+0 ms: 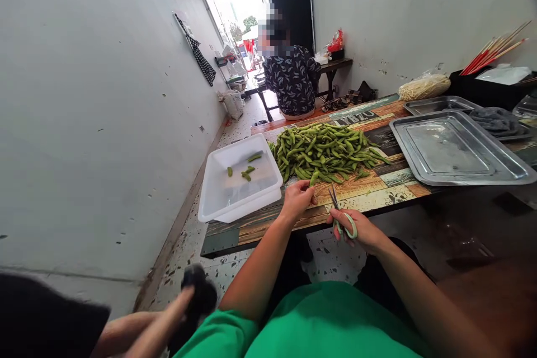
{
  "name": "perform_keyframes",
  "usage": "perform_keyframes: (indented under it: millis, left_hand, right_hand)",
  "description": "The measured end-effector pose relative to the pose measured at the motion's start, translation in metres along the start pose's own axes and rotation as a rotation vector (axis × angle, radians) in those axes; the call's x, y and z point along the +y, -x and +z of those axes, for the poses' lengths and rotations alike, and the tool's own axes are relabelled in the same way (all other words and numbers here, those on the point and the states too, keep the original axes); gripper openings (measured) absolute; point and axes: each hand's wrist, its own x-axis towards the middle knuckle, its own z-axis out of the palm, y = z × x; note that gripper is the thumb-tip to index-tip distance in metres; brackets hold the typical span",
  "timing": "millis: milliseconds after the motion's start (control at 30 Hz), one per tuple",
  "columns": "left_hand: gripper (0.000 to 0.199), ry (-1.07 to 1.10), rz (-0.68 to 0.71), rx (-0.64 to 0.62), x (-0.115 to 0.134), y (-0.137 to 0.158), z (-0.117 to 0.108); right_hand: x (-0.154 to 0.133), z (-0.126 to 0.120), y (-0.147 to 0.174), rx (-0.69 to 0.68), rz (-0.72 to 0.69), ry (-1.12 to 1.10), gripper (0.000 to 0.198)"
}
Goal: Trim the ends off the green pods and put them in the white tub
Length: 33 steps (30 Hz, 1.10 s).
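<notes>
Just below the centre of the frame, the left hand (298, 199) rests on the near edge of the counter (380, 197), its grip closed lightly on a single green pod (314, 178) at the near rim of the heap of pods (325, 152). To its right, the right hand (356, 229) hangs just off the counter's edge, fingers curled shut through the pale green handles of a pair of scissors (340, 212); the blades point up toward the heap, slightly parted, close to the held pod but not touching it.

Left of the heap sits a white plastic tub (235, 193), overhanging the counter's left end, with a few loose pods lying on its bottom. On the right side of the frame lie two steel trays (457, 151), the farther one carrying a grey cloth (497, 121). Behind them, at upper right, are a bag of pale sprouts (423, 86) and a dark box with red and tan chopsticks (495, 50) sticking out.

At upper centre another person (290, 81) in a patterned top sits near a doorway, back turned. At lower left, someone else's arm (151, 327) shows, blurred.
</notes>
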Motion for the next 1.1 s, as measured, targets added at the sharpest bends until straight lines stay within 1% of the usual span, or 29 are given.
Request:
perform_keyframes:
  millis: [133,333,433,500,667,800,867,967,1033,1100]
  left_hand:
    - [0.021,-0.051,0.032,-0.014,0.001,0.019,-0.003]
    - [0.023,-0.173,0.003,-0.094,0.01,0.031,-0.006]
    - [0.024,-0.201,-0.004,-0.107,0.011,0.033,-0.008]
    - [0.024,-0.186,-0.035,-0.124,0.011,0.032,-0.009]
    - [0.019,-0.184,-0.078,-0.182,0.007,0.027,-0.012]
    - [0.027,-0.199,-0.056,-0.231,0.007,0.027,-0.008]
    - [0.027,-0.102,-0.095,-0.223,0.009,0.028,-0.005]
    - [0.021,0.257,-0.213,-0.186,0.013,0.028,-0.002]
    - [0.031,0.476,-0.241,-0.147,0.015,0.027,0.0]
    - [0.039,0.585,-0.217,-0.09,0.016,0.027,0.003]
  right_hand:
    - [-0.007,-0.002,-0.005,-0.007,-0.001,0.063,0.059]
    - [-0.013,-0.002,-0.005,0.004,0.013,0.14,0.059]
    - [-0.014,-0.002,-0.004,0.011,0.006,0.179,0.059]
    - [-0.012,-0.002,-0.004,0.032,-0.008,0.221,0.059]
    - [0.001,0.0,-0.008,0.104,-0.034,0.322,0.062]
    - [0.007,0.001,-0.011,0.13,-0.065,0.32,0.064]
    - [0.005,0.002,-0.009,0.118,-0.064,0.271,0.064]
    - [0.0,0.002,-0.002,0.044,-0.028,0.107,0.068]
    - [-0.002,0.004,0.003,-0.028,-0.02,0.022,0.071]
    - [-0.002,0.006,0.009,-0.059,-0.027,-0.02,0.07]
